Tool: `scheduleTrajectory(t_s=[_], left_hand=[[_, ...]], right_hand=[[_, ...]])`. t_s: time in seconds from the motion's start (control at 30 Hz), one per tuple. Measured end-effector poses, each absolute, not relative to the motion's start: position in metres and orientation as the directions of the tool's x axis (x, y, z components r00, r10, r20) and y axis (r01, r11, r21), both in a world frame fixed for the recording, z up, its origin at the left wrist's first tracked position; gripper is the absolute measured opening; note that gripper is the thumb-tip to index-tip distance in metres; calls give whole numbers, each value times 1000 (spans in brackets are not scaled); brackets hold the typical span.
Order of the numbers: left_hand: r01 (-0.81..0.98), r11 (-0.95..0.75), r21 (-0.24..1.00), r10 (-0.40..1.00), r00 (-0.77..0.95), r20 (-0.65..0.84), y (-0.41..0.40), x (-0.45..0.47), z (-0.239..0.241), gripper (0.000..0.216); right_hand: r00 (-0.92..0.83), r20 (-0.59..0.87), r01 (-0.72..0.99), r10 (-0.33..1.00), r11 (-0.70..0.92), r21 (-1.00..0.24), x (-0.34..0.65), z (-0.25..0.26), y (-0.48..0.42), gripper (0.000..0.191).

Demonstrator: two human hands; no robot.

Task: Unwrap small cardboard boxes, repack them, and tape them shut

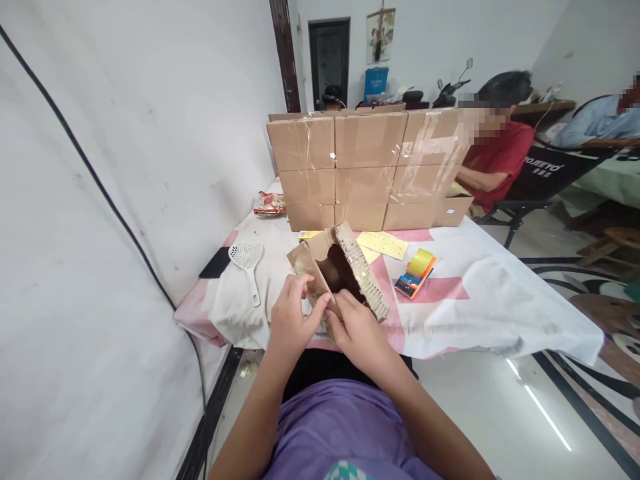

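An open cardboard box point(363, 273) is tilted toward me at the near edge of the table, its dark inside showing. My left hand point(293, 317) pinches the box's left flap, fingers closed on the cardboard. My right hand point(357, 330) grips the box's lower edge from beneath, fingers curled round it. Both hands meet at the box's near corner.
A wall of taped cardboard boxes point(367, 170) stands at the table's far side. A tape dispenser point(416, 272), a yellow perforated sheet point(383, 245), a white slotted scoop point(247, 260), a dark phone point(215, 263) and a snack packet point(270, 203) lie on the cloth point(475, 293). Two people sit at right.
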State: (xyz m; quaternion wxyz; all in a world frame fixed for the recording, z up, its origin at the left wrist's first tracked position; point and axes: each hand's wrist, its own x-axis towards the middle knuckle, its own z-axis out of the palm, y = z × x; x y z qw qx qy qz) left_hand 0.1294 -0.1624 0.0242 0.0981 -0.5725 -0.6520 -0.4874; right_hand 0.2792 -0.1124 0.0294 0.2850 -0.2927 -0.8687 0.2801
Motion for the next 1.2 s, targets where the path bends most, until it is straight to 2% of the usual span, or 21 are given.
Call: scheduleTrajectory(t_s=[0.13,0.23,0.27,0.33,0.47,0.57,0.63,0.7,0.83,0.9,1.0,1.1,1.2], left_hand=[[879,-239,412,652,-169,739,-156,127,17,6],[924,-216,315,626,-116,771,-150,127,8,13],[922,-201,331,613,-145,777,-148,128,5,15],[875,-179,449,593,-268,759,-145,131,1,17],[623,-200,756,563,-558,609,-141,139,-5,20],[267,-337,903,571,-705,422,-137,146,-8,28],[25,-423,906,601,-740,302,-134,150,-9,31],[-123,-493,861,592,-773,229,-132,154,-7,34],[-216,-578,787,509,-849,141,-132,158,-3,38],[-216,-560,800,519,-844,135,-133,155,-3,39],[-93,-489,868,594,-764,253,-137,142,-4,45],[235,-350,907,664,-621,417,-142,129,-2,45],[494,-185,850,737,-502,452,-146,126,5,31]], right_hand=[[-656,331,335,678,655,-677,280,26,-114,10],[-633,332,349,699,641,-684,282,21,-112,12],[-623,334,346,707,633,-693,282,19,-111,14],[-608,337,323,719,611,-723,283,17,-108,16],[-583,340,271,738,571,-775,283,16,-105,20],[-560,328,253,760,534,-807,282,16,-103,20],[-559,316,240,767,514,-824,281,16,-104,18],[-564,308,226,766,502,-835,280,15,-105,17],[-569,295,237,768,496,-835,277,13,-107,18],[-561,297,253,773,502,-827,277,12,-107,19],[-536,327,279,778,529,-801,280,14,-106,17],[-543,360,299,758,576,-761,287,17,-105,17],[-567,373,296,734,605,-740,293,20,-104,19]])
